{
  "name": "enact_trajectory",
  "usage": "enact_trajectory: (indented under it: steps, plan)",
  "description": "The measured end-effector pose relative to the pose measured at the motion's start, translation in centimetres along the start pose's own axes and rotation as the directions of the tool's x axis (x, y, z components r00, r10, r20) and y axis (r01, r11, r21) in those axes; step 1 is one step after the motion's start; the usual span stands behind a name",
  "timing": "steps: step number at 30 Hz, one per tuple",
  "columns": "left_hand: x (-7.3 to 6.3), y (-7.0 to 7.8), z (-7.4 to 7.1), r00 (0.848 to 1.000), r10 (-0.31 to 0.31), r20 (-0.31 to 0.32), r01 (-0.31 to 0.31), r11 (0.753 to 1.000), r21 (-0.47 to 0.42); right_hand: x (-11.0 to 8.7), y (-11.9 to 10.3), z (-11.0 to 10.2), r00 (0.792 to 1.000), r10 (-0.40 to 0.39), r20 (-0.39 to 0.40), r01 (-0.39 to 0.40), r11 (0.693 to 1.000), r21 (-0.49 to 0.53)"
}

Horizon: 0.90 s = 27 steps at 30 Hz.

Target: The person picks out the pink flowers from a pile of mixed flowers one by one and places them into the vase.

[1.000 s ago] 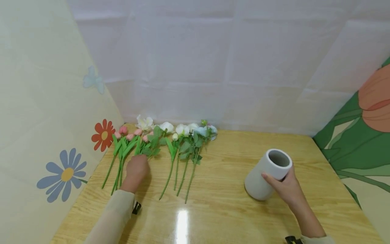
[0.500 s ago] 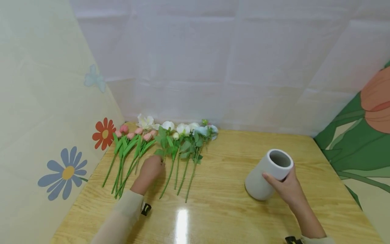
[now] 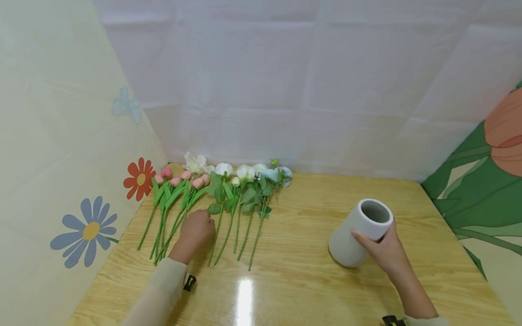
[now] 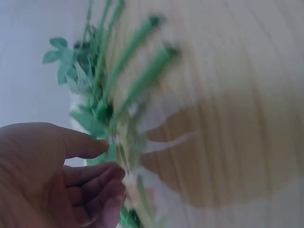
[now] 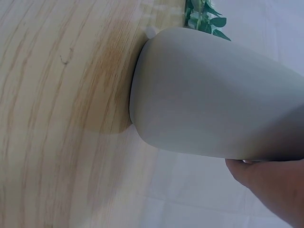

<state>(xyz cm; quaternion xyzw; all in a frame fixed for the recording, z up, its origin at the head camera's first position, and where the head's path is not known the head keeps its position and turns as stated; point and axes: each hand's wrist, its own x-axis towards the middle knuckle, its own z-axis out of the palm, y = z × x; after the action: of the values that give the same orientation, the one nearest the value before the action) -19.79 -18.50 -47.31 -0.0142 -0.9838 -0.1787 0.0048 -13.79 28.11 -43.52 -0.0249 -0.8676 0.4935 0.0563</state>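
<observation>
My right hand grips the upper side of a white vase, seen standing on the table in the right wrist view. The vase's mouth is bare of stems. My left hand hovers between pink tulips on its left and a leafy white flower stem on its right. In the left wrist view, a gap shows between my left thumb and the loosely bent fingers, with nothing held. Blurred green stems lie beyond the fingertips.
White flowers and a pale blue flower lie in a row along the back of the wooden table. A white lily-like bloom lies at the back left. Printed cloth walls enclose the table.
My left hand carried the leafy white flower stem right, away from the tulips, and let it go beside the other stems. It then drew slightly back left. My right hand and the vase stayed put.
</observation>
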Motion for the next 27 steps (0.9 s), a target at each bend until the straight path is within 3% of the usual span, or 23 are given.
enact_trajectory:
  steps: [4,16,23,27]
  plan:
    - [-0.5,-1.7,-0.9,0.998,-0.01,-0.068,0.017,0.994,0.106,0.0,-0.1,0.0,1.0,-0.001,0.008,0.001,1.0,-0.002]
    - [-2.0,-5.7,-3.3,0.982,-0.142,-0.122,0.156,0.981,0.117,0.1,0.1,0.0,1.0,0.014,0.008,-0.013,1.0,-0.011]
    - [-2.2,-7.5,-4.1,0.964,-0.264,-0.043,0.266,0.961,0.075,0.0,0.0,0.0,1.0,0.001,0.006,-0.001,1.0,0.003]
    - [-2.1,-8.1,-4.1,0.953,-0.304,-0.002,0.304,0.95,0.068,0.0,0.0,0.0,1.0,0.004,0.01,-0.004,1.0,0.001]
